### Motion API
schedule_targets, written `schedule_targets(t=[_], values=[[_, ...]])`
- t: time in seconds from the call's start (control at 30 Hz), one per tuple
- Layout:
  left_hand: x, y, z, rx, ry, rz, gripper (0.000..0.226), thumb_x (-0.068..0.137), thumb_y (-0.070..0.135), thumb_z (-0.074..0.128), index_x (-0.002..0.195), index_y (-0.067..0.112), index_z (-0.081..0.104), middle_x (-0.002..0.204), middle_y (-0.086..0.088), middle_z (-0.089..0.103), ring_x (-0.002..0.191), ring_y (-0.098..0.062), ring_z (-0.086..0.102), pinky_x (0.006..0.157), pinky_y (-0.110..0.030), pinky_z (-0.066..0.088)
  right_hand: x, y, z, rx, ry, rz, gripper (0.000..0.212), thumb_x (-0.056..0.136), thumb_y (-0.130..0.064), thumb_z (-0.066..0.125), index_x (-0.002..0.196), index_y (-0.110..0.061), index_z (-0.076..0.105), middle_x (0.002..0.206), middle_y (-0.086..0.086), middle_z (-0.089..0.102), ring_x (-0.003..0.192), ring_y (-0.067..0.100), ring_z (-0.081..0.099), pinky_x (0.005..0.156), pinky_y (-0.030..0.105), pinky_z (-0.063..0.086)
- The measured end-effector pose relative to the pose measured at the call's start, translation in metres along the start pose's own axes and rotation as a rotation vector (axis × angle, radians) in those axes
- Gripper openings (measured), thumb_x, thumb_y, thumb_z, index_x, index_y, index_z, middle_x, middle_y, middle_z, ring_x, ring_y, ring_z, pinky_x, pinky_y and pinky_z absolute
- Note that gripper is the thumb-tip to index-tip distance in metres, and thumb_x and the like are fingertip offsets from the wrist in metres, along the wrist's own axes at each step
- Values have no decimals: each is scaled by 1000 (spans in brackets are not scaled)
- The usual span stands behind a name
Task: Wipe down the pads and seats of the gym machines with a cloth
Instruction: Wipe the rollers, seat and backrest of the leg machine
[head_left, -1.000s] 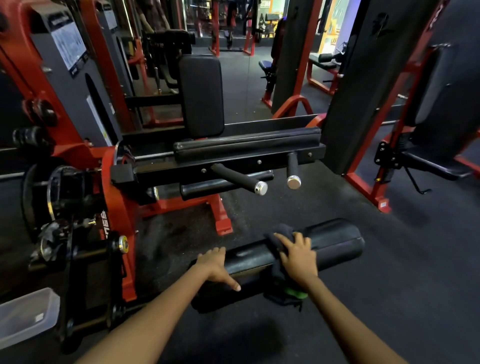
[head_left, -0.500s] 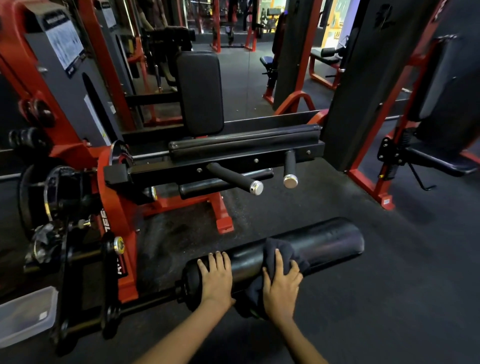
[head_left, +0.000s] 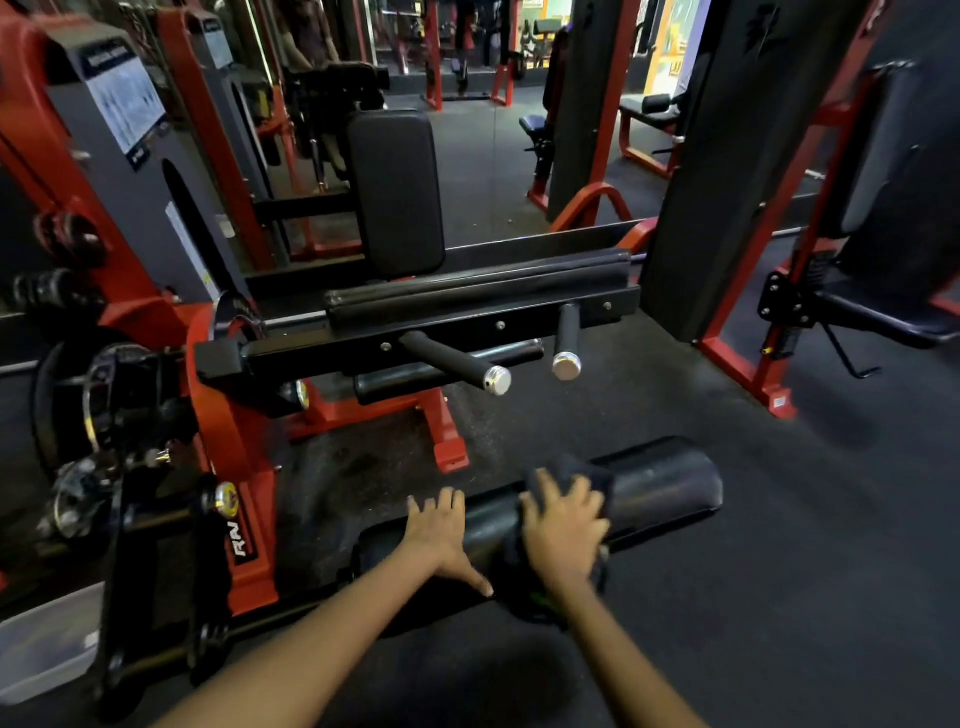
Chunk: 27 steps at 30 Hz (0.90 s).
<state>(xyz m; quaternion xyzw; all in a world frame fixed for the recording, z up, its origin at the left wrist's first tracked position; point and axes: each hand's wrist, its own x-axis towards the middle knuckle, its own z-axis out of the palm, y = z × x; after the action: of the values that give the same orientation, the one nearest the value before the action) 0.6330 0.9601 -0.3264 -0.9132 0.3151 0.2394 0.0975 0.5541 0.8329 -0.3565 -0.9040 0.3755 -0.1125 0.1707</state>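
A black roller pad (head_left: 660, 483) lies low in front of me on a red and black machine. My left hand (head_left: 441, 530) rests flat on its left part, fingers straight and thumb spread. My right hand (head_left: 563, 525) presses a dark cloth (head_left: 597, 480) onto the middle of the roller; the cloth drapes over the pad and hangs below my wrist. The hand is motion-blurred. Farther back an upright black back pad (head_left: 397, 192) stands above a long black bar pad (head_left: 478, 291).
Two black handles with silver caps (head_left: 496, 379) stick out toward me above the roller. The red machine frame (head_left: 234, 467) and weight plates stand at left. A clear plastic bin (head_left: 41, 644) sits at lower left. Another seat (head_left: 883, 317) is at right. Black rubber floor lies right of the roller.
My right hand with the cloth slid left along the roller, then back to the right. My left hand shifted slightly on the pad's left part.
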Motion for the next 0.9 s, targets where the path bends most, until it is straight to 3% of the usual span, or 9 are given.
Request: schedule_targets(t=[0.1, 0.17, 0.23, 0.3, 0.43, 0.57, 0.67, 0.8, 0.9], values=[[15, 1, 1, -95, -2, 17, 107, 74, 47, 69, 151, 8, 6, 156, -10, 15, 142, -29, 22, 114, -60, 10, -35, -25, 5, -40, -101, -302, 46, 69, -46, 58, 111, -30, 68, 104, 10, 63, 83, 30, 59, 60, 41, 49], [17, 2, -1, -80, -44, 0, 117, 67, 55, 74, 150, 8, 7, 154, -8, 19, 142, -28, 22, 114, -58, 14, -22, -5, 3, -60, -69, -464, 57, 61, -42, 70, 117, -31, 63, 100, 7, 61, 80, 28, 58, 56, 38, 49], [14, 2, -2, -100, -81, -15, 133, 58, 63, 78, 151, 8, 1, 156, -9, 15, 143, -29, 17, 114, -57, 13, 5, 29, -5, -71, -56, -497, 59, 65, -39, 69, 123, -32, 59, 100, 7, 58, 82, 30, 57, 54, 38, 49], [11, 4, 0, -134, -72, -27, 136, 56, 62, 80, 151, 9, -2, 158, -10, 10, 145, -30, 12, 115, -56, 10, 36, 65, -17, -60, -27, -350, 52, 77, -33, 65, 128, -30, 57, 107, 13, 55, 90, 37, 55, 61, 42, 50], [-4, 17, 10, -65, 19, -83, 134, 60, 59, 80, 150, 7, -5, 159, -11, 5, 146, -30, 6, 115, -59, 5, 98, 126, -47, 11, 27, 115, 47, 94, -36, 51, 140, -33, 43, 134, 17, 36, 120, 41, 35, 94, 53, 41], [-15, 31, 23, 8, 118, -145, 131, 65, 57, 77, 150, 5, -8, 159, -10, 1, 146, -30, 2, 114, -61, 3, 100, 110, -47, -19, 42, 272, 48, 94, -43, 49, 139, -31, 42, 137, 17, 31, 124, 39, 31, 97, 54, 36], [-14, 37, 25, 51, 132, -134, 129, 66, 58, 76, 150, 4, -7, 158, -13, 3, 145, -33, 5, 114, -60, 4, 56, 55, -24, -100, -8, 74, 52, 82, -44, 62, 132, -33, 53, 127, 15, 44, 113, 36, 42, 87, 48, 41], [-4, 21, 9, -16, 146, -73, 119, 64, 63, 72, 149, 8, 10, 149, -13, 21, 136, -32, 22, 113, -49, 22, 0, 4, -4, -147, -138, -268, 67, 44, -44, 84, 108, -29, 72, 103, 13, 63, 84, 33, 59, 61, 45, 50], [12, 4, -13, -145, 52, -55, 116, 56, 75, 70, 143, 12, 24, 143, -8, 28, 133, -29, 27, 108, -46, 29, 12, 23, -10, -149, -109, -444, 66, 52, -41, 81, 116, -31, 67, 98, 8, 60, 80, 30, 58, 54, 40, 50]])
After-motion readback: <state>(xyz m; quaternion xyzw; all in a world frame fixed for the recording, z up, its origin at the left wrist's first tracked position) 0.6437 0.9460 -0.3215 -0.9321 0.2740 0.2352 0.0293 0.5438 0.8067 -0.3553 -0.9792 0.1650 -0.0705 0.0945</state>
